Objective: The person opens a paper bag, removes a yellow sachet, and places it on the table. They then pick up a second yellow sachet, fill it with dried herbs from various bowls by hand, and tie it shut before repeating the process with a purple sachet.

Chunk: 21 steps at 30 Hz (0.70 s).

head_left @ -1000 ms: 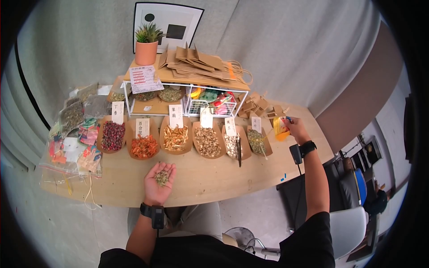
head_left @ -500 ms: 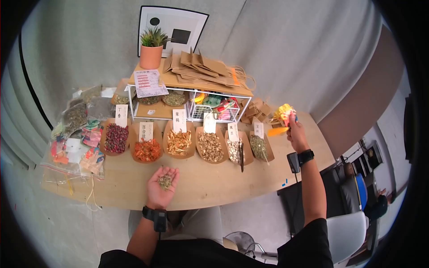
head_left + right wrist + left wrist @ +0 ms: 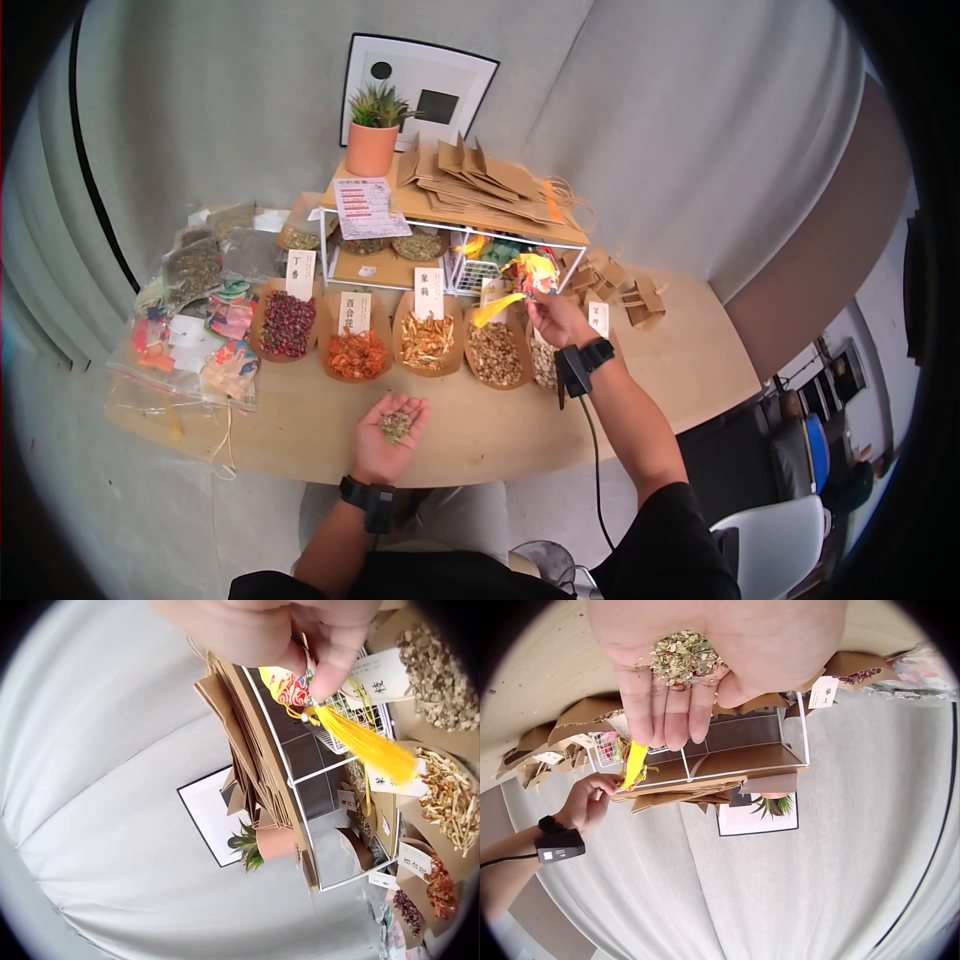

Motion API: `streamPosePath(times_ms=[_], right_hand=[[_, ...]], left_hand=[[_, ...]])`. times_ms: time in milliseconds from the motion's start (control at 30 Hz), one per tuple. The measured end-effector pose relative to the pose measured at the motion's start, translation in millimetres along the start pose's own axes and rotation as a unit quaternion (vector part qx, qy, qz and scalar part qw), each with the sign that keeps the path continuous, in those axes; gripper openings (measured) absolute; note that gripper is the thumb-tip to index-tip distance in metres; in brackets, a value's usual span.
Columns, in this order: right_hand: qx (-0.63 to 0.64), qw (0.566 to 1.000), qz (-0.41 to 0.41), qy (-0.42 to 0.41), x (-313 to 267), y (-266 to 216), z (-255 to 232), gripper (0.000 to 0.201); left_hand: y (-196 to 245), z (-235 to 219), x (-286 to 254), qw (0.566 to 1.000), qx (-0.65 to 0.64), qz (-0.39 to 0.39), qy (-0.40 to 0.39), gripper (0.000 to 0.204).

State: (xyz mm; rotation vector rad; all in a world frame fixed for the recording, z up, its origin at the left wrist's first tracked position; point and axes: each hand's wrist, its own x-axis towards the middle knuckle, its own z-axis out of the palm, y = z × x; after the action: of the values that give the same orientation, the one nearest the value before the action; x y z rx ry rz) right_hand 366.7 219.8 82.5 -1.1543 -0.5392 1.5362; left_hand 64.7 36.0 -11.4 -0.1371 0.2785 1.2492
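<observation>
My left hand [image 3: 385, 446] is held palm up over the table's front edge, a small heap of dried herbs [image 3: 395, 427] on the palm. In the left wrist view its fingers lie nearly straight and close together beneath the herbs [image 3: 682, 658]. My right hand [image 3: 562, 322] is above the trays, pinching a small patterned pouch [image 3: 532, 272] between thumb and fingers. From the pouch [image 3: 289, 687] hangs a yellow tassel [image 3: 367, 742], clear in the right wrist view. Behind the pouch is a white wire basket [image 3: 341, 724].
Paper trays stand in a row, holding dark red buds [image 3: 288, 326], orange petals [image 3: 359, 354] and other dried plants. Behind them is a shelf [image 3: 470, 212] with folded paper bags [image 3: 480, 180] and a potted plant [image 3: 372, 148]. Plastic bags [image 3: 195, 270] lie at the left.
My right hand has carried the pouch from the table's right side leftward, to in front of the shelf. The head view has shifted; my left hand still holds the herbs palm up.
</observation>
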Motion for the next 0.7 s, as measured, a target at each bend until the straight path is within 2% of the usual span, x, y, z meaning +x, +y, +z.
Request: streamPosePath(times_ms=[233,267,333,367,467,500,600,633,667,700], right_hand=[[0.075,0.997,-0.032,0.014,85,0,24,0.011],[0.106,0.989,-0.077,-0.061,96,-1,23,0.012],[0.125,0.976,-0.175,-0.043,107,-2,35,0.015],[0.153,0.967,-0.197,-0.045,111,-2,39,0.017],[0.126,0.980,-0.140,-0.061,106,-7,52,0.020],[0.092,0.983,-0.139,-0.081,100,-4,58,0.021],[-0.002,0.984,-0.176,-0.033,116,4,42,0.020],[0.030,0.984,-0.176,0.001,103,9,43,0.019],[0.080,0.984,-0.156,0.007,88,16,40,0.019],[0.097,0.985,-0.142,-0.012,48,21,49,0.020]], left_hand=[[0,-5,0,1.000,-0.018,-0.019,-0.011,0.023],[0,-5,0,1.000,-0.018,-0.020,-0.014,0.023],[0,-6,0,0.999,-0.020,-0.022,-0.015,0.024],[-1,-7,0,0.999,-0.021,-0.023,-0.015,0.024],[-1,-6,0,1.000,-0.014,-0.022,-0.010,0.024],[-1,-6,0,1.000,-0.017,-0.022,-0.014,0.025],[0,-9,0,0.998,-0.036,-0.028,-0.037,0.026],[0,-14,1,0.997,-0.049,-0.032,-0.052,0.027],[-1,-17,3,0.995,-0.060,-0.037,-0.068,0.028],[-2,-19,3,0.995,-0.061,-0.033,-0.071,0.028]])
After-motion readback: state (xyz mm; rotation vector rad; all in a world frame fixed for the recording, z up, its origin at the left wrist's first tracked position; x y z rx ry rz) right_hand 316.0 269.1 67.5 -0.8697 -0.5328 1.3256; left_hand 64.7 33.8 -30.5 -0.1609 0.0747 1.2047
